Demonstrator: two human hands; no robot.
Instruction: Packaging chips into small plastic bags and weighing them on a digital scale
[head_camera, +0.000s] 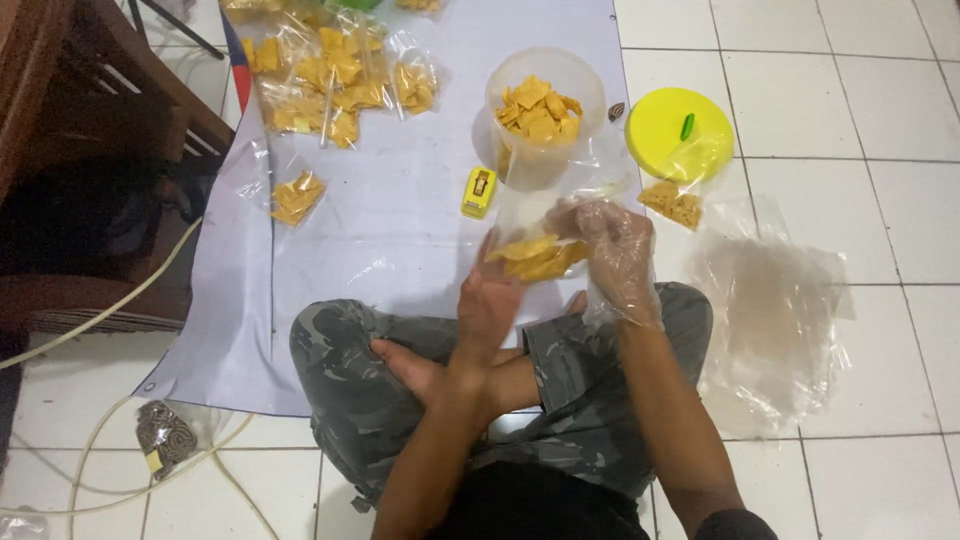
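**Yellow chips held in a clear bag between two hands**

A small clear plastic bag (537, 235) of yellow chips (535, 258) is held between both hands, just above the crossed legs. The left hand (487, 300) is raised with the wrist bent upward, its fingers closed against the bag's near side from below. The right hand (612, 245), covered by a thin transparent glove, is brought in from the right with the forearm angled up from the lower edge of the view; its fingers are curled around the chips and the bag's right side, so both hands are closed on the bag.

Just beyond the bag, a clear plastic tub (545, 120) partly filled with the same chips is seen standing upright on a pale sheet (400, 210) spread over the white tiled floor (850, 120). A small yellow device (479, 192) lies left of the tub. To the right, a round yellow lid (678, 133) is laid flat, with one filled packet (673, 203) touching its near edge. A loose pile of empty clear bags (775, 320) is spread on the tiles at the right. Further off, at the top left of the sheet, a heap of filled packets (335, 75) is gathered, and a single packet (297, 197) lies apart from it.
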